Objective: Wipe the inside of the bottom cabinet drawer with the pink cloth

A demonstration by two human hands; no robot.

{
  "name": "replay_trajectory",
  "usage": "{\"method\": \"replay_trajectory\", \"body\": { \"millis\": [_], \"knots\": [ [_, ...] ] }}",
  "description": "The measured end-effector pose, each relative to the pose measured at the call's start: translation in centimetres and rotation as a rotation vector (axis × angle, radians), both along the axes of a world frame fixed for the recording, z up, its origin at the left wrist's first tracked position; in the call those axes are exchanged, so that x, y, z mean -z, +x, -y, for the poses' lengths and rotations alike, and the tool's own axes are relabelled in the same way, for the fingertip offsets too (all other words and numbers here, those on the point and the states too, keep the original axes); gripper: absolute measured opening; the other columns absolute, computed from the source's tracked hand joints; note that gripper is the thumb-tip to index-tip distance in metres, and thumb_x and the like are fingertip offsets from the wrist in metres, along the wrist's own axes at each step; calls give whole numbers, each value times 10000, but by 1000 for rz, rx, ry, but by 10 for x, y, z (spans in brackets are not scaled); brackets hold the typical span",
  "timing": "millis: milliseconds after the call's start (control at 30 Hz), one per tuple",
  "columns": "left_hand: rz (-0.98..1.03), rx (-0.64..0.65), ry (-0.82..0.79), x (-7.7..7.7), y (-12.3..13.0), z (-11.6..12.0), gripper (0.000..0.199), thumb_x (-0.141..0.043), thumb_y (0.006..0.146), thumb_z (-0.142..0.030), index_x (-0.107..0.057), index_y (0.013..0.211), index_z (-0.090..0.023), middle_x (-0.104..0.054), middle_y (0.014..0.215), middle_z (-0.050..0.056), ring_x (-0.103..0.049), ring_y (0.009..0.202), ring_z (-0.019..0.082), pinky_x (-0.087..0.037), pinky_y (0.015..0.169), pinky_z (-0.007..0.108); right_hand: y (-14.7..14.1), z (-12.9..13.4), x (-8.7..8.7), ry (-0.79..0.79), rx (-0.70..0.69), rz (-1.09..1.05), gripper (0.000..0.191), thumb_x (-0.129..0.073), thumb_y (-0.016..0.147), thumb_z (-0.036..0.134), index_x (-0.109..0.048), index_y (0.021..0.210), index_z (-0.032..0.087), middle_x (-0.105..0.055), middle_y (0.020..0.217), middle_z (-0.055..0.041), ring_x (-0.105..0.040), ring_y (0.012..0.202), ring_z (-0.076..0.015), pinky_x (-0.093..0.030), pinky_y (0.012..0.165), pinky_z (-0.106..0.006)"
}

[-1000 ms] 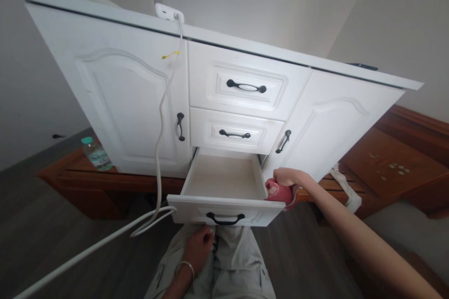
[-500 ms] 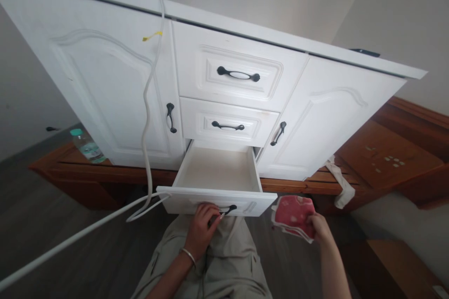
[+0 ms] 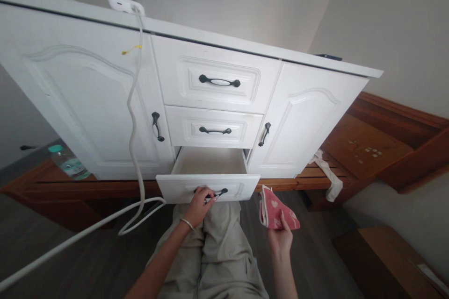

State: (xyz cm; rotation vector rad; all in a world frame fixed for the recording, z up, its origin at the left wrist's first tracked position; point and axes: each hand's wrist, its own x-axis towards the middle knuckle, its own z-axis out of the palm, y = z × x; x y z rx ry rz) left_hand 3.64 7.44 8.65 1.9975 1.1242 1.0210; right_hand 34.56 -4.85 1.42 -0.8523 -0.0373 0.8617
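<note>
Left hand (image 3: 200, 205): fingers curled on the black handle (image 3: 223, 191) of the lowest drawer (image 3: 242, 188), in a grasp; a bracelet (image 3: 187, 224) circles the wrist.
Right hand (image 3: 280, 238): grasping the folded red cloth (image 3: 275, 208), thumb across it.
Red cloth: held up over the floor, right of the lowest drawer and apart from it; pale pattern, including a heart, and white edging.
Lowest drawer: partly out, pale inside, its front above the wearer's beige trousers (image 3: 224, 252).
White cabinet (image 3: 308, 126): two closed drawers above the open one, a panelled door on either side, dark handles on all.
Cabinet top (image 3: 210, 39): white; a white power strip (image 3: 123, 4) sits at its front edge, a dark flat object (image 3: 329, 57) toward the right end.
Cable (image 3: 132, 126): white, hanging from the power strip past the left door, a yellow tie (image 3: 131, 50) near its top, looping by the drawer's left end, then off to the lower left.
Wooden tabletop (image 3: 345, 178): low, brown, under the cabinet; a bottle (image 3: 72, 166) with a green cap stands at left, a white cloth (image 3: 333, 184) drapes over the front edge at right.
Room: plain pale walls (image 3: 396, 32), grey-brown floor (image 3: 312, 247), a cardboard box (image 3: 393, 257) at lower right.
</note>
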Motion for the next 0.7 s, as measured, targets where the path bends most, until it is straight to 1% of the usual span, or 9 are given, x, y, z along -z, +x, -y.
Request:
{"method": "replay_trajectory", "body": {
  "millis": [67, 100, 167, 233, 400, 467, 533, 633, 700],
  "knots": [
    [-4, 5, 2, 1, 3, -23, 167, -590, 887, -362, -614, 788, -229, -655, 892, 44, -577, 963, 241, -507, 850, 370, -11, -7, 1, 20, 14, 28, 335, -745, 741, 378, -702, 1063, 295, -764, 1133, -32, -708, 1119, -221, -536, 1044, -494],
    [-7, 4, 3, 1, 4, -34, 180, -594, 883, -375, -615, 780, -229, -653, 884, 44, -576, 956, 238, -508, 823, 352, -17, -11, 1, 26, 7, 38, 346, -748, 743, 404, -705, 1072, 305, -766, 1129, -22, -706, 1123, -210, -536, 1048, -472],
    [-19, -3, 6, 0, 9, -58, 198, -602, 874, -389, -615, 759, -229, -654, 860, 42, -570, 946, 235, -499, 795, 329, -28, -18, 3, 42, -49, 22, 369, -750, 743, 438, -712, 1086, 305, -769, 1131, -23, -705, 1131, -214, -540, 1048, -466],
    [-33, -15, 11, -2, 13, -82, 205, -614, 863, -390, -615, 737, -228, -660, 838, 40, -563, 938, 233, -488, 813, 331, -40, -23, 4, 64, -126, -29, 380, -753, 744, 443, -719, 1093, 297, -768, 1143, -32, -709, 1131, -229, -551, 1035, -481],
    [-73, -38, 8, -6, 24, -135, 252, -649, 861, -397, -622, 690, -213, -656, 772, 27, -561, 898, 223, -455, 884, 357, -78, -38, 4, 48, -211, -137, 332, -794, 723, 357, -736, 1040, 277, -793, 1068, -24, -748, 1041, -229, -602, 973, -453],
    [-83, -45, 3, -5, 27, -147, 273, -652, 874, -398, -616, 681, -207, -639, 743, 15, -565, 886, 215, -451, 883, 355, -94, -47, 9, 27, -254, -170, 328, -808, 705, 321, -739, 1018, 253, -800, 1048, -31, -757, 1014, -233, -605, 973, -445],
    [-89, -51, 0, -3, 28, -154, 275, -653, 891, -389, -613, 698, -198, -624, 743, 2, -575, 881, 201, -453, 883, 359, -111, -59, 18, 2, -286, -172, 332, -813, 685, 312, -737, 998, 230, -806, 1024, -40, -764, 990, -242, -601, 982, -448],
    [-94, -58, 0, 0, 28, -157, 268, -659, 910, -380, -608, 731, -186, -621, 777, -10, -597, 880, 185, -469, 884, 374, -134, -79, 35, -18, -338, -117, 357, -810, 657, 344, -725, 980, 217, -810, 984, -38, -770, 966, -253, -591, 993, -460],
    [-96, -60, 1, 2, 28, -158, 277, -666, 913, -382, -604, 731, -182, -626, 788, -13, -608, 883, 183, -480, 882, 382, -148, -91, 46, 5, -392, -53, 397, -818, 616, 362, -715, 971, 217, -811, 958, -29, -771, 956, -246, -590, 989, -445]
  ]
}}
